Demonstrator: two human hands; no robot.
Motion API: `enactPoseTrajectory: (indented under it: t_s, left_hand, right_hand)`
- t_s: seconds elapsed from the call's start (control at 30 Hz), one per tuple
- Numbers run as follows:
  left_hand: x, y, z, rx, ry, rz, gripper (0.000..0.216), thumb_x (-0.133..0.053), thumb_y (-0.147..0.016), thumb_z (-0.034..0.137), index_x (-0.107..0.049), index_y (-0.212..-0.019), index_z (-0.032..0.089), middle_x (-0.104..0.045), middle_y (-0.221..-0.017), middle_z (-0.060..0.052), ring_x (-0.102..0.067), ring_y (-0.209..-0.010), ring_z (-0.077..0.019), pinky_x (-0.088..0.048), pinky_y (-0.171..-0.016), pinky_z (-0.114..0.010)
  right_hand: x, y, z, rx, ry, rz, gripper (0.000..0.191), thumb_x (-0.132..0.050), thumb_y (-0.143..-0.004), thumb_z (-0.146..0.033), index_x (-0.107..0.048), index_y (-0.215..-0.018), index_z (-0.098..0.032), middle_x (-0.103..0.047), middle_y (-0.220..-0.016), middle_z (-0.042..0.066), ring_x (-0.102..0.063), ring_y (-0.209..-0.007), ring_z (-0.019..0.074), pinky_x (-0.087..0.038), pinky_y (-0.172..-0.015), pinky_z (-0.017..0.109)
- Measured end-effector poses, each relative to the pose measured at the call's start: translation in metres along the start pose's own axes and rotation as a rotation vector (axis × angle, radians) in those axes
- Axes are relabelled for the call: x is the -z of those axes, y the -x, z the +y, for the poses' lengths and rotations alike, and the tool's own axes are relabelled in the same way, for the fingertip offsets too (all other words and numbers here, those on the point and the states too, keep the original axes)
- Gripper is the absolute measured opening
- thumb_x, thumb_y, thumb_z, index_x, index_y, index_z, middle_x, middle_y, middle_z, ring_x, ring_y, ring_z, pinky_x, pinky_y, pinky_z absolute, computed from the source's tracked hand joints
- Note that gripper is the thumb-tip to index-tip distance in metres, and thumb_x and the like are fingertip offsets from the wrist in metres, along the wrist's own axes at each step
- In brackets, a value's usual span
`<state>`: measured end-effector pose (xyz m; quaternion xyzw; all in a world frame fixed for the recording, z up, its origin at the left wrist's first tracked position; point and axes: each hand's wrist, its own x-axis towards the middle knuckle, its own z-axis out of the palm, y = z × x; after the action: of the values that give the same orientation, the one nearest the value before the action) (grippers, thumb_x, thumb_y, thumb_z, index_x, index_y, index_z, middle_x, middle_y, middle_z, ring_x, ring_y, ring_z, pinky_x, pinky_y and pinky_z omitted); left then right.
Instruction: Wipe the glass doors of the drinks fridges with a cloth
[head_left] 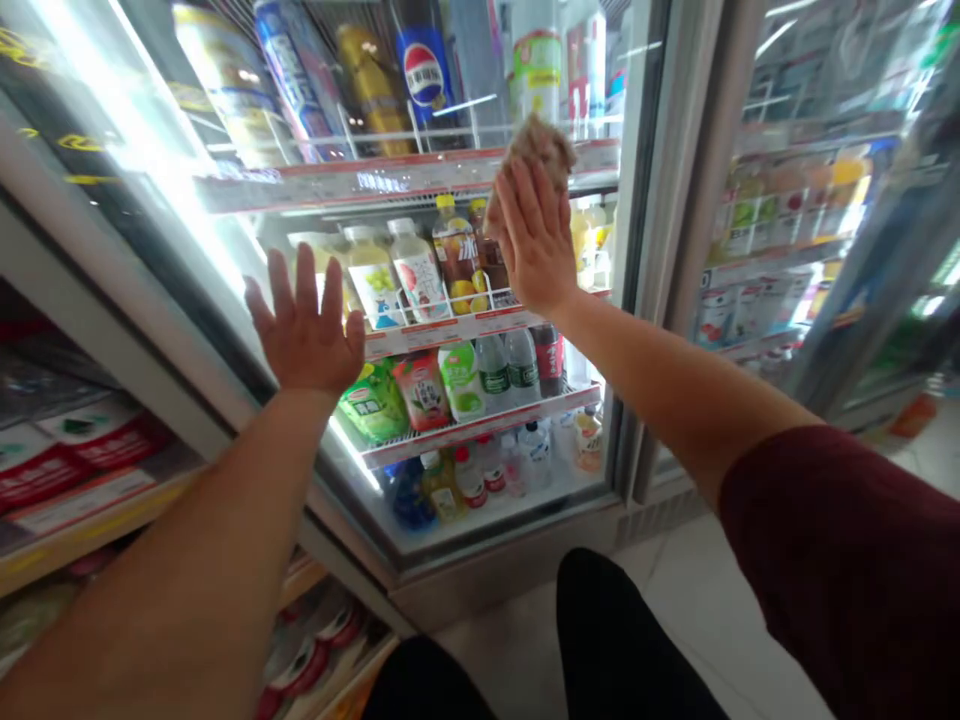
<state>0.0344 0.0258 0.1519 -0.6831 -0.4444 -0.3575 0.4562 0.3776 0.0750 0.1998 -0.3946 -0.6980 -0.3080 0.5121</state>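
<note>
A glass fridge door (465,325) stands in front of me, its lit shelves of drinks showing through it. My right hand (538,240) holds a crumpled brownish cloth (541,145) flat to the upper right part of the glass, fingers stretched over it. Part of the cloth lies hidden under the palm. On the left side of the door my left hand (311,325) is open with its fingers spread and nothing in it. Whether that palm touches the glass I cannot tell.
Behind the glass stand a Pepsi bottle (424,70), a yellow-capped tea bottle (457,245) and a green drink pouch (373,405). A second glass fridge (780,210) adjoins on the right. Shelves with red-and-white packs (90,440) flank the left. Pale floor tiles (682,590) lie below.
</note>
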Motion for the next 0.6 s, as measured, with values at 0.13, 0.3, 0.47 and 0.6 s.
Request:
enactPoseTrajectory:
  t_s: [0.13,0.3,0.47,0.6]
  left_hand:
    - [-0.001,0.000,-0.001,-0.014,-0.003,0.008,0.075,-0.045,-0.104,0.040,-0.014,-0.171,0.027,-0.008,-0.178,-0.007,0.007,-0.165,-0.0288,0.000,-0.130,-0.069]
    - [-0.001,0.000,0.000,0.011,0.027,0.003,0.073,-0.046,-0.104,0.041,-0.019,-0.171,0.026,-0.011,-0.178,-0.007,0.005,-0.165,-0.0296,0.001,-0.130,-0.069]
    - [0.001,-0.001,0.003,0.030,0.051,-0.002,0.072,-0.046,-0.103,0.042,-0.024,-0.170,0.026,-0.013,-0.177,-0.007,0.004,-0.166,-0.0290,0.003,-0.131,-0.067]
    - [0.006,-0.003,0.008,0.069,0.089,-0.004,0.071,-0.046,-0.103,0.045,-0.030,-0.167,0.022,-0.018,-0.176,-0.009,0.000,-0.166,-0.0307,0.004,-0.132,-0.066]
  right_hand:
    - [0.010,-0.004,0.022,0.080,0.036,-0.070,0.061,-0.030,-0.107,-0.040,-0.032,-0.167,-0.028,-0.023,-0.175,-0.003,-0.012,-0.166,0.0218,-0.012,-0.139,0.052]
    - [0.020,-0.033,0.032,-0.135,0.120,0.053,0.064,-0.020,-0.107,-0.047,-0.025,-0.169,-0.031,-0.017,-0.176,-0.006,-0.011,-0.166,0.0185,-0.011,-0.139,0.045]
    - [0.011,-0.022,0.032,-0.075,0.051,0.040,0.064,-0.018,-0.105,-0.034,-0.037,-0.166,-0.024,-0.027,-0.174,-0.003,-0.013,-0.166,0.0189,-0.015,-0.139,0.046]
    - [0.009,-0.042,0.056,-0.016,-0.042,0.107,0.062,-0.026,-0.100,-0.027,-0.051,-0.156,-0.027,-0.046,-0.165,-0.002,-0.028,-0.161,0.0159,-0.022,-0.138,0.042]
